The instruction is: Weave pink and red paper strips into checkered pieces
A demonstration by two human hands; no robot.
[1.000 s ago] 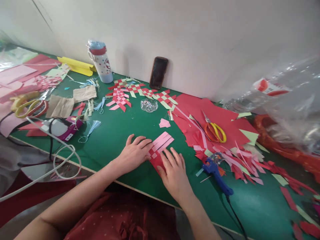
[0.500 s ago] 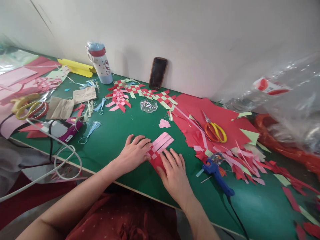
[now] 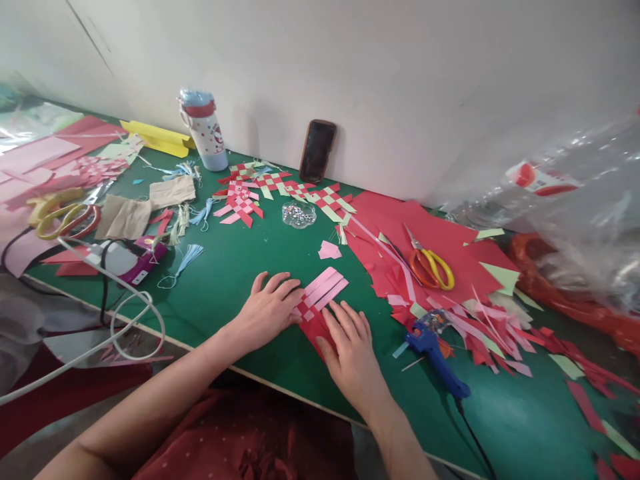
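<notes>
A woven paper piece (image 3: 313,308) lies on the green table in front of me, with a small red-and-pink checkered patch, pink strips at its upper right and a red part toward me. My left hand (image 3: 270,310) rests along its left edge, open, with the fingers stretched out and the fingertips touching the paper. On its right side my right hand (image 3: 350,343) lies open and flat, covering part of the red paper. A small pink paper scrap (image 3: 329,251) sits just beyond the strips.
Right of my hands are a blue glue gun (image 3: 437,357), scissors (image 3: 428,265) on red paper (image 3: 390,220) and many paper scraps. Beyond are a bead dish (image 3: 299,214), woven pieces (image 3: 240,202), a phone (image 3: 318,151) and a bottle (image 3: 206,133). Tassels (image 3: 187,259) and a white cable (image 3: 163,327) lie left.
The whole view has shifted slightly. Both hands stay on the woven paper in nearly the same places, and nothing has been picked up or let go.
</notes>
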